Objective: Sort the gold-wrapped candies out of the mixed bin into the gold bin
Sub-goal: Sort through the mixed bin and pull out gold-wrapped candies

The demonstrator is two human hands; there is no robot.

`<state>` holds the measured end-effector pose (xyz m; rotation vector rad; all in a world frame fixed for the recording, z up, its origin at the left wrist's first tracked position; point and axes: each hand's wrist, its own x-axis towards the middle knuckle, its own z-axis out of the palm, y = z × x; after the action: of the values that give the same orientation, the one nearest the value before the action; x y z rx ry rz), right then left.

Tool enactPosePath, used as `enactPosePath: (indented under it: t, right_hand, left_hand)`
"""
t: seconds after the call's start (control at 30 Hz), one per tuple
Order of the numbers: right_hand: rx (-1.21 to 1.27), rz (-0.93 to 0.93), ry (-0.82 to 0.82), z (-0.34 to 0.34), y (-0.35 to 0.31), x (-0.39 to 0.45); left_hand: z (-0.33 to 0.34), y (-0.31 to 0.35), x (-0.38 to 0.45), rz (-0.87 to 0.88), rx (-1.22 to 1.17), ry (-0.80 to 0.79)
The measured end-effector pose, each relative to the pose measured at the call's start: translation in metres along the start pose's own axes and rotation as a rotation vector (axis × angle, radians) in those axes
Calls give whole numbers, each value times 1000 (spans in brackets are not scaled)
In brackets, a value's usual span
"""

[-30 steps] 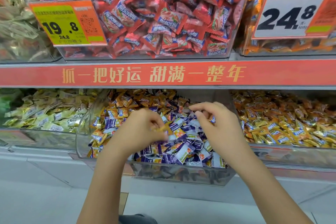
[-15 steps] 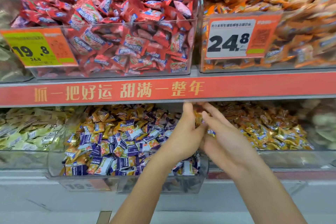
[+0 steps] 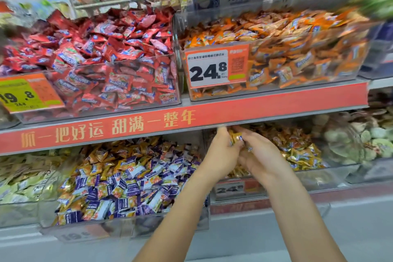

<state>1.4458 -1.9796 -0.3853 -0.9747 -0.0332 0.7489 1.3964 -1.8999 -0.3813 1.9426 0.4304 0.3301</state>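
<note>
Hands have shifted from the mixed bin (image 3: 119,181) to the gold bin (image 3: 302,151) on its right; by this judgement, one transfer is near release. Mixed bin: purple-and-white wrappers, many gold ones remaining. Gold bin: gold wrappers only, as far as visible. Upper shelf: red candy bin (image 3: 95,59), orange candy bin (image 3: 287,49). Left hand (image 3: 221,153) and right hand (image 3: 261,155) touch, cupped over the gold bin's left end, fingers curled round several gold-wrapped candies (image 3: 237,138) between them.

two hands (image 3: 221,153), two price tags (image 3: 215,68)
</note>
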Motion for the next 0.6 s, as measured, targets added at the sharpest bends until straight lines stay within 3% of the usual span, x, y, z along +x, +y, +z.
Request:
enactPosePath:
  t: [0.1, 0.2, 0.27, 0.33, 0.4, 0.5, 0.6]
  right_hand:
    - [16, 41, 24, -21, -12, 7]
    - [-340, 88, 124, -27, -21, 15]
    - [-619, -1, 217, -31, -25, 17]
    - [-767, -132, 205, -35, -23, 14]
    - [-906, -250, 130, -37, -16, 2]
    - [-1023, -616, 93, -26, 2, -18]
    - [-1103, -777, 1, 4, 25, -30]
  left_hand:
    - [18, -2, 13, -11, 4, -14]
    - [24, -11, 22, -55, 163, -44]
    - [20, -17, 18, -64, 277, -90]
    - [11, -15, -2, -66, 329, -143]
    - [-1, -13, -32, -36, 112, -196]
    - [-30, -16, -77, -156, -328, -46]
    - [-72, -49, -98, -204, -315, 225]
